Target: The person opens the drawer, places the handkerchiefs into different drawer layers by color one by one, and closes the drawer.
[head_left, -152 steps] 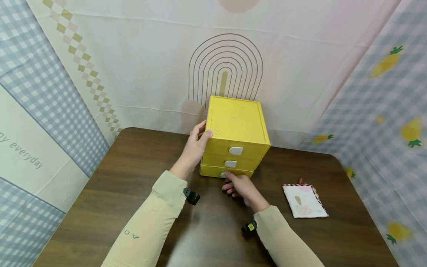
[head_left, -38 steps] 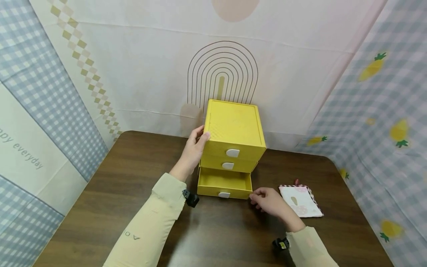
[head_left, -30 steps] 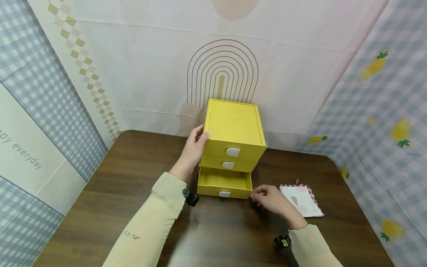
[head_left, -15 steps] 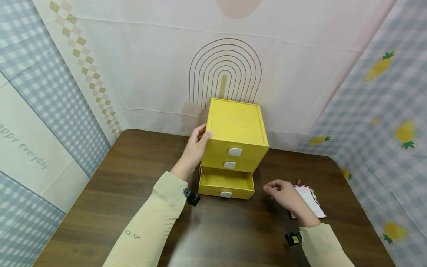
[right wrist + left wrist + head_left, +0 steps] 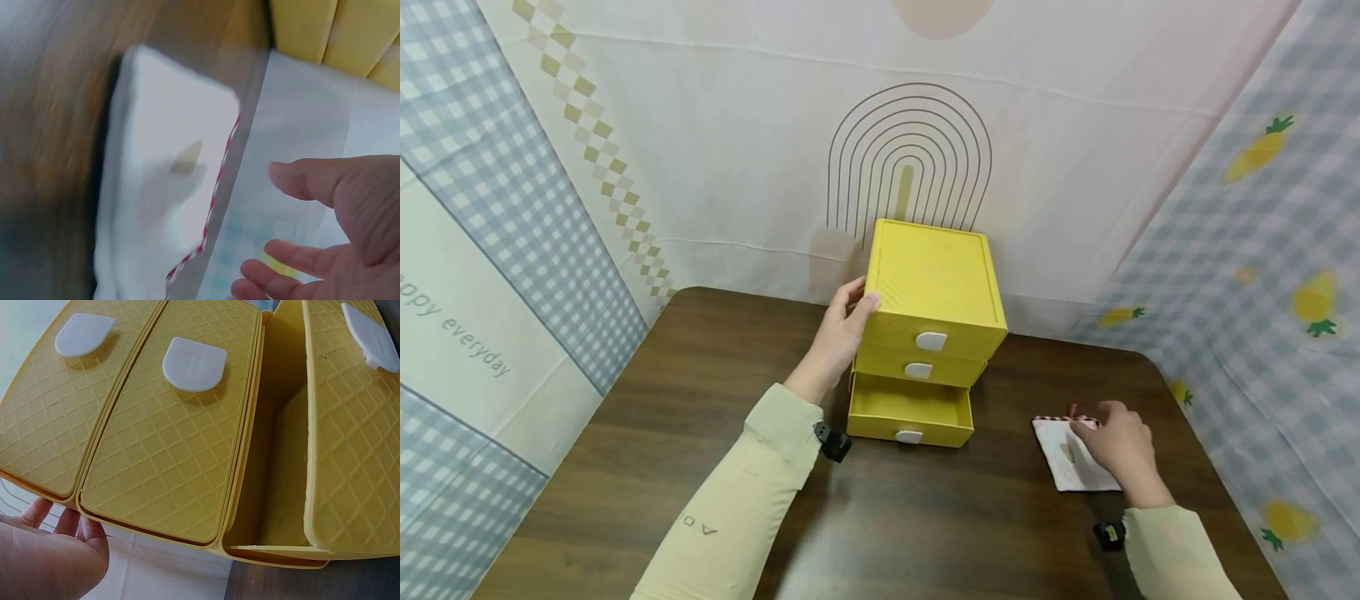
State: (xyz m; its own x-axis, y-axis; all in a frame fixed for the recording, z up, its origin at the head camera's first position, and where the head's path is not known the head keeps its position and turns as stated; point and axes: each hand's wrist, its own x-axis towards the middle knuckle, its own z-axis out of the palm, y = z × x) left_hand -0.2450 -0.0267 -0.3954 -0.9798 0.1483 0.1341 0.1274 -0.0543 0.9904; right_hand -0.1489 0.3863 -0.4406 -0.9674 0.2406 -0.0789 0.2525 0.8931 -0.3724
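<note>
A yellow drawer cabinet [image 5: 936,271] with three drawers and white handles stands on the table. Its bottom drawer [image 5: 910,408] is pulled out, and the part of its inside that shows is bare. My left hand [image 5: 831,337] holds the cabinet's front left corner, thumb at the top edge and fingers along the side. To the right of the cabinet lies a square white cloth [image 5: 1067,467] with a checked red-and-white edge and a small red tab. Over its right part, my right hand [image 5: 1123,446] is spread, thumb apart from the fingers, holding nothing.
The dark wooden table [image 5: 715,500] has rounded far corners. Close behind it hangs a pale printed curtain [image 5: 737,158]. A blue checked cloth with pineapples [image 5: 1247,283] hangs along the right side, and another checked cloth [image 5: 527,192] is on the left.
The bottom drawer has been pulled out since the first frame. My right hand has left the drawer's right front corner and moved right, over the white cloth. My left hand has stayed at the cabinet.
</note>
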